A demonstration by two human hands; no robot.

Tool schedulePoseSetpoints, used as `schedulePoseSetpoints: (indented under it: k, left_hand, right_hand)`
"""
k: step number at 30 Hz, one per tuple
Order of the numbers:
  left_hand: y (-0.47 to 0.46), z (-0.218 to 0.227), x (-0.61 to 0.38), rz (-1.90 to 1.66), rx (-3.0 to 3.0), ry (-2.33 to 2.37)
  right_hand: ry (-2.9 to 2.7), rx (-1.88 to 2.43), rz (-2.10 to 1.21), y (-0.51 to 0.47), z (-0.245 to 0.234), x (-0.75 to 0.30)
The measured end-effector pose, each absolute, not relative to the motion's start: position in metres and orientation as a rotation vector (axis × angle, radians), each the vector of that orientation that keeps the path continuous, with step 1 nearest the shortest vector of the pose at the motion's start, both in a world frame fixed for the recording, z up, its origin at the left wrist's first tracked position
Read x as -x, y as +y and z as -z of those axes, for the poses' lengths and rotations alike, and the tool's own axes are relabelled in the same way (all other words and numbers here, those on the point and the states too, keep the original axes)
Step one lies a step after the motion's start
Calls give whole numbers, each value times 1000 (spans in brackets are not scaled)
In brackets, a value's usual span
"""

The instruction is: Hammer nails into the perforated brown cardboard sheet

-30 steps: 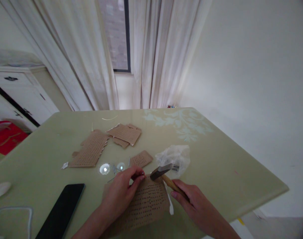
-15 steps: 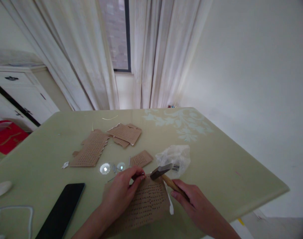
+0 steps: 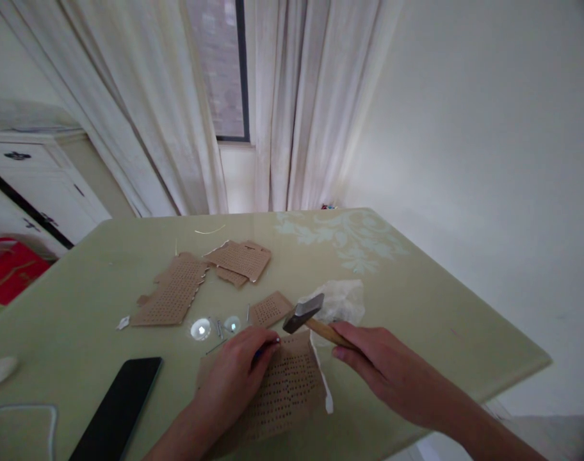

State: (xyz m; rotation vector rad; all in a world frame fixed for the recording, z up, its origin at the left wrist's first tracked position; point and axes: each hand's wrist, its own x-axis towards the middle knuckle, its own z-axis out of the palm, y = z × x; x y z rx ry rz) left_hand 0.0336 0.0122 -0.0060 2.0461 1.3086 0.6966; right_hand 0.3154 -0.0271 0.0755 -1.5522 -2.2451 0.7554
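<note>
My left hand (image 3: 237, 371) rests on a perforated brown cardboard piece (image 3: 282, 390) near the table's front edge. Its thumb and fingers are pinched together at the piece's far edge on something small that I cannot make out. My right hand (image 3: 373, 365) grips the wooden handle of a hammer (image 3: 304, 314). The metal head hangs a little above the cardboard, just right of my left fingertips.
More perforated cardboard pieces (image 3: 174, 291) (image 3: 239, 259) (image 3: 270, 308) lie further back on the green glass table (image 3: 417, 307). Loose nails and two shiny discs (image 3: 200, 329) sit by them. A crumpled plastic bag (image 3: 340, 298) is behind the hammer. A black phone (image 3: 116, 410) lies at front left.
The hammer head has risen and moved slightly left above the cardboard. My right hand lifted with it. My left hand stayed pinched in place.
</note>
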Motion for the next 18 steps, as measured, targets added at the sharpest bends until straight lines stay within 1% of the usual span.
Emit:
schedulePoseSetpoints:
  k: [5,9,18]
  left_hand:
    - [13,6,-35,-688,-2072,1315]
    - [13,6,-35,-688,-2051,1305]
    - [12,6,-35,-649,-2086,1302]
  right_hand:
    - [-2459,1483,-812,-16,-93,-302]
    - [-2433,1508,-759,-15,-91,-300]
    - [-2423,1499,-781,-18,-84,-301]
